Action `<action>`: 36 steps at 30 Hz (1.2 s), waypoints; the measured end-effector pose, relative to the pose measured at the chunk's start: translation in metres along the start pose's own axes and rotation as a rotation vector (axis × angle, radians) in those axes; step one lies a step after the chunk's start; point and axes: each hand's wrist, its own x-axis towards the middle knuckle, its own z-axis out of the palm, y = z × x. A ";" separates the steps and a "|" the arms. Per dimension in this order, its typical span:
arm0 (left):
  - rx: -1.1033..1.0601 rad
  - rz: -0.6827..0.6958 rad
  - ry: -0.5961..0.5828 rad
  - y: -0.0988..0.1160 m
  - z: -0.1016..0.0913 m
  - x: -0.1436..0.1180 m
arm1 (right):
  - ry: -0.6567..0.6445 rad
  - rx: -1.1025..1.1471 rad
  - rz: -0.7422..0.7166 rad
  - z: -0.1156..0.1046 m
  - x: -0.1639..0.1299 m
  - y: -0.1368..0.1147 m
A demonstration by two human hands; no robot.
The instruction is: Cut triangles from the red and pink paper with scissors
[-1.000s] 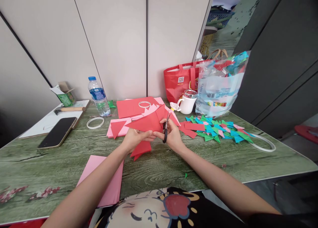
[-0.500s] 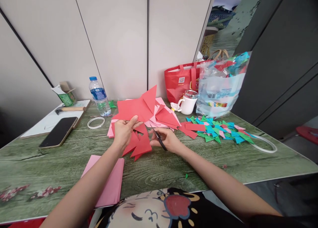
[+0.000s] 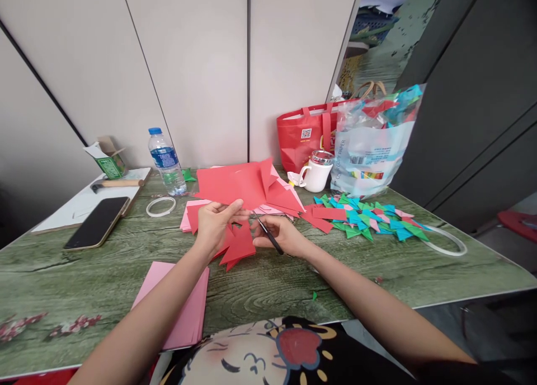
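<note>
I see a clear plastic bag [image 3: 371, 144] at the back right stuffed with coloured paper pieces; a red tote [image 3: 304, 136] stands behind a lidded white mug [image 3: 315, 175], contents not visible. My left hand [image 3: 216, 224] pinches the near edge of a red sheet [image 3: 235, 186] above the table [image 3: 293, 273], the sheet's long axis running left to right. My right hand [image 3: 280, 235] grips black scissors [image 3: 266, 233], blades pressed together, tips pointing up-left toward the sheet.

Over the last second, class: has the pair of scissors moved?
Yes. The scissors in the right hand dropped from upright at the red paper to slanting low, nearer the table.
</note>
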 end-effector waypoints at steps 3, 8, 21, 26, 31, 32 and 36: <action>-0.114 0.066 0.066 -0.001 0.000 -0.001 | 0.116 0.103 0.000 0.002 0.001 0.004; 0.196 0.096 0.013 -0.012 0.005 -0.011 | 0.438 0.327 -0.067 0.007 0.006 0.006; 0.311 0.086 -0.068 -0.028 0.007 -0.015 | 0.572 0.392 -0.117 0.019 0.007 -0.006; 0.147 0.020 -0.111 -0.022 0.009 -0.015 | 0.546 0.414 -0.085 0.015 0.007 -0.006; 0.063 0.038 -0.085 -0.015 0.005 -0.007 | 0.476 0.428 -0.110 0.011 0.005 -0.004; 0.038 0.046 -0.052 -0.013 0.003 -0.004 | 0.445 0.414 -0.114 0.011 0.004 -0.003; -0.049 0.119 0.008 -0.003 -0.004 0.004 | 0.213 0.272 -0.010 0.008 0.001 0.000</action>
